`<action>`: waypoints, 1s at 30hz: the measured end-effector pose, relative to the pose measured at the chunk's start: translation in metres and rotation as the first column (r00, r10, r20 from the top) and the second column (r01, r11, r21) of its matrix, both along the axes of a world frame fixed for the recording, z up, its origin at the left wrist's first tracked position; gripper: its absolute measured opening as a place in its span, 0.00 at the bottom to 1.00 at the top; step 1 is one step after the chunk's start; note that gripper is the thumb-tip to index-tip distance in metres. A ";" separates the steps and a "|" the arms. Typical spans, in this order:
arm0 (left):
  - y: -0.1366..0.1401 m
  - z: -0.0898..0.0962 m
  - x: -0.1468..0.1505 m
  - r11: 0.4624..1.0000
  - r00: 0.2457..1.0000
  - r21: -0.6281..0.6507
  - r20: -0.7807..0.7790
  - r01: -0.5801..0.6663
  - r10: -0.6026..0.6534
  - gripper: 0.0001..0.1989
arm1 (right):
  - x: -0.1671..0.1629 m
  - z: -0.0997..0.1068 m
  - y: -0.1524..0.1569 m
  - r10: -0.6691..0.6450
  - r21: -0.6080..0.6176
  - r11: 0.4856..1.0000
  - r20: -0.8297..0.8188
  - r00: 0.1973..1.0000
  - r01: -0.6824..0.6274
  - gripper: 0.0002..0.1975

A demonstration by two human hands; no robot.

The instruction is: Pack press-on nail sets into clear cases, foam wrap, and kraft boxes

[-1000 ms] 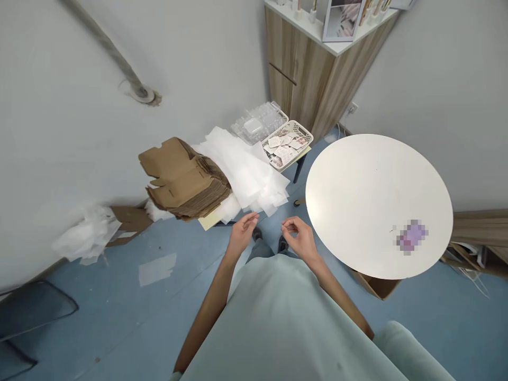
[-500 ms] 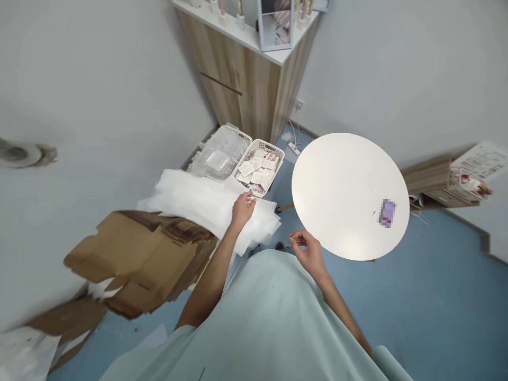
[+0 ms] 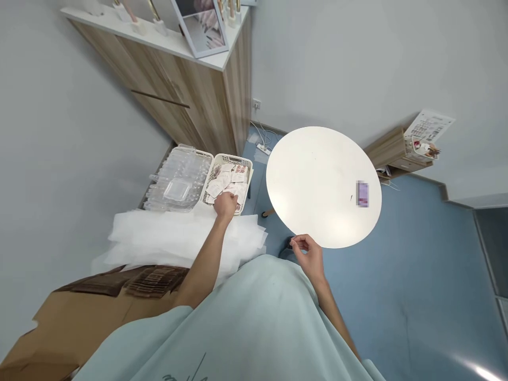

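My left hand point(image 3: 225, 205) reaches over the near edge of a white plastic basket point(image 3: 249, 174), fingers curled together at the small printed white packets point(image 3: 227, 180) heaped inside. Whether a packet is caught between the fingertips is hidden. My right hand point(image 3: 309, 255) hovers in front of my body by the near edge of the round white table point(image 3: 317, 180). Its thumb and forefinger press together in a pinch; anything between them is too small to make out.
Clear plastic boxes point(image 3: 178, 174) fill another basket on the left. White foam sheets point(image 3: 166, 233) and flattened cardboard boxes point(image 3: 95, 317) lie nearer me. A purple blurred item point(image 3: 362, 194) rests on the table. Behind stands a wooden cabinet point(image 3: 190, 84); a power strip point(image 3: 264, 150) sits on the floor.
My left hand has moved forward from above the foam sheets to the packets, its fingers closing. My right hand keeps its pinch. The view has turned, shifting the table leftward.
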State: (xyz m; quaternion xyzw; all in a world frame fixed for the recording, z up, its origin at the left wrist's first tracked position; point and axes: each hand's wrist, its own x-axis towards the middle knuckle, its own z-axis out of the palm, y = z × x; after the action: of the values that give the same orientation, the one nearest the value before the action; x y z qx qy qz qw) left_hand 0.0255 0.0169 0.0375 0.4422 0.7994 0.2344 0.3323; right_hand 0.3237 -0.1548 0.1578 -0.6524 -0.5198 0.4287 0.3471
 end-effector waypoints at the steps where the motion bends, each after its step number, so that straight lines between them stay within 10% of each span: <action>1: -0.001 0.005 0.001 1.000 1.000 0.015 -0.012 -0.016 0.017 0.18 | 0.006 -0.001 0.003 -0.001 -0.004 1.000 -0.005 1.000 0.001 0.14; 7: -0.013 0.045 0.034 0.991 0.996 0.129 0.088 0.018 -0.030 0.17 | 0.049 -0.013 0.041 0.058 -0.072 0.995 -0.074 0.996 -0.063 0.16; 16: -0.028 0.111 0.174 0.930 0.810 0.087 0.467 0.358 -0.355 0.26 | 0.131 -0.029 0.112 0.149 -0.169 0.965 -0.272 0.951 -0.200 0.19; 30: -0.012 0.119 0.286 0.894 0.762 0.041 0.505 0.446 -0.404 0.24 | 0.221 -0.035 0.107 0.007 -0.263 0.956 -0.428 0.904 -0.132 0.18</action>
State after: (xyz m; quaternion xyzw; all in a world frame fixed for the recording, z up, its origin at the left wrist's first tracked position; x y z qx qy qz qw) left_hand 0.3120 0.0051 0.1563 0.5216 0.5728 0.2266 0.5903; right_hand 0.5446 -0.0475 0.1228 -0.5680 -0.3879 0.6426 0.3377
